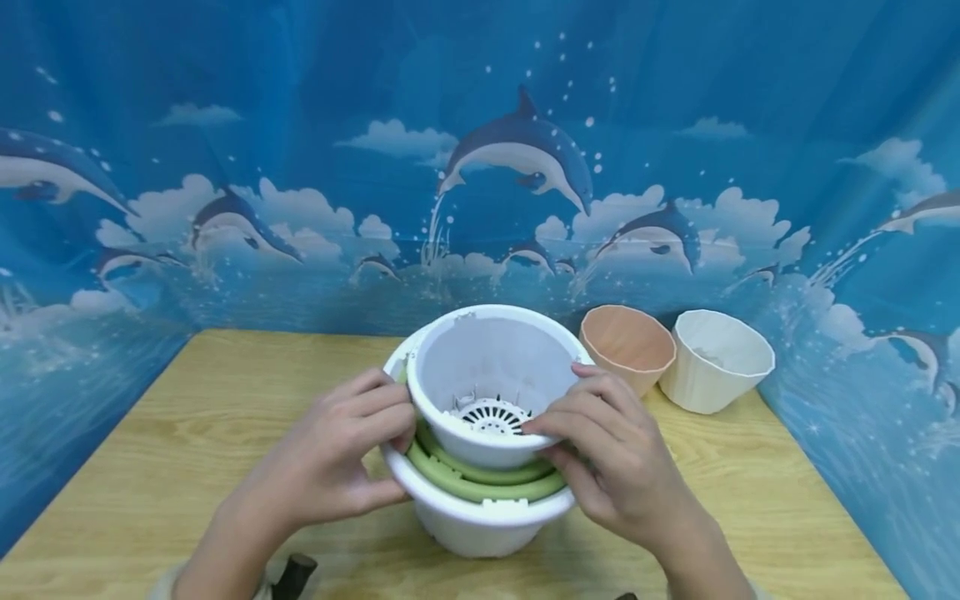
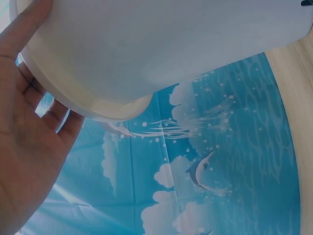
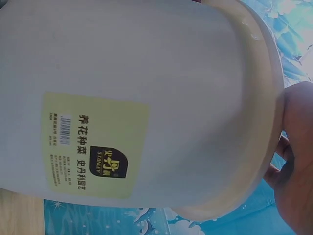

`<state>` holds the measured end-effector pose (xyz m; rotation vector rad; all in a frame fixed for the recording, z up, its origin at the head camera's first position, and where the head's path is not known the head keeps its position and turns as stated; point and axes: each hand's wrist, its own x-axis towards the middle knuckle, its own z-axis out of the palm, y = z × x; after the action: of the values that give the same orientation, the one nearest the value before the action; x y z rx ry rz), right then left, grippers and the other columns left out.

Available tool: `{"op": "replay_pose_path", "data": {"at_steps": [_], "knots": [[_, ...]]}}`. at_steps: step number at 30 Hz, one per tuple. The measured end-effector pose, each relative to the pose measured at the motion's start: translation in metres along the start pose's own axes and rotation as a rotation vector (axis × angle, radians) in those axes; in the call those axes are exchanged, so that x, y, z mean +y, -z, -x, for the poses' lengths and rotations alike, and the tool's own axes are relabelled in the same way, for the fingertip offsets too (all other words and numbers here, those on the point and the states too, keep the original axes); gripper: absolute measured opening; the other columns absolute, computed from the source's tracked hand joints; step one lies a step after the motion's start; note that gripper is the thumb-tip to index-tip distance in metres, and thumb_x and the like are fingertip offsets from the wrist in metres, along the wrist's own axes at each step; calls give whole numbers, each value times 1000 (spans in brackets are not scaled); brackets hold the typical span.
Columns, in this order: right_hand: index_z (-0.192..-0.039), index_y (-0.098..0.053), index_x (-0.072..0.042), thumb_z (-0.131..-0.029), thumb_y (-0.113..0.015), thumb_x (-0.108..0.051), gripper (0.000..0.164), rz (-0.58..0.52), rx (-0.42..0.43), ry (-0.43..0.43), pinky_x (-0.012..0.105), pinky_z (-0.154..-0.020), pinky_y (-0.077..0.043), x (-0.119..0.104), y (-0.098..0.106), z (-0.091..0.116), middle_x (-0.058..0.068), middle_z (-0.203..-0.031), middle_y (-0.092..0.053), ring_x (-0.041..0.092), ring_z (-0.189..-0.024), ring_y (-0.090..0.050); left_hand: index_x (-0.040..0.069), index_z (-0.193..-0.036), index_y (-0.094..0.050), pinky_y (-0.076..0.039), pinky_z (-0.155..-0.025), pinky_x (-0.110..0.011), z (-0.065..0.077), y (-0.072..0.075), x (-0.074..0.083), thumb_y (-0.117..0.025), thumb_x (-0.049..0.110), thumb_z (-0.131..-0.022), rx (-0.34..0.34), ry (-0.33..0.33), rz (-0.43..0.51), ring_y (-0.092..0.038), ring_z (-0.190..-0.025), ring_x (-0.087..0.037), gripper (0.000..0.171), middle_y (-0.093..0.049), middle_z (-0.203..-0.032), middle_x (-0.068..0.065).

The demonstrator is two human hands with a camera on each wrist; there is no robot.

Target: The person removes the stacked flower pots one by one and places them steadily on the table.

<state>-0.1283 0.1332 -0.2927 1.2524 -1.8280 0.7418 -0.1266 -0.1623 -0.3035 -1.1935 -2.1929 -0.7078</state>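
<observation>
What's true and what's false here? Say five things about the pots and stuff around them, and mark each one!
1. Green rims show between the top white pot and the bottom white pot. True.
2. The right grip is on the top white pot's rim. True.
3. The orange pot stands right of the cream pot. False: it stands left of it.
4. The backdrop shows elephants. False: it shows dolphins.
5. The label in the right wrist view is yellow-green. True.
</observation>
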Motion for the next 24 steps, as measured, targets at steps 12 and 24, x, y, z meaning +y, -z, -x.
{"op": "replay_pose_path", "data": {"at_steps": [12,24], "knots": [[-95,-72,-8,-100,-58,-20,20,25,65,30,40,-111,-37,-1,0,-5,1,-88,-69,22,-86,-56,24,-78,-47,-46,-73,-23,1,1,-1,-88,32,-65,1,3,-6,-46,-93,-4,44,-51,-89,18],[-91,-73,-6,-99,-60,-16,19,45,152,62,46,-109,-38,-2,-2,-6,3,-86,-70,25,-86,-58,24,-78,-48,-46,-73,-22,2,1,-1,-89,33,-65,9,-14,-10,-46,-92,-4,44,-48,-86,17]]}}
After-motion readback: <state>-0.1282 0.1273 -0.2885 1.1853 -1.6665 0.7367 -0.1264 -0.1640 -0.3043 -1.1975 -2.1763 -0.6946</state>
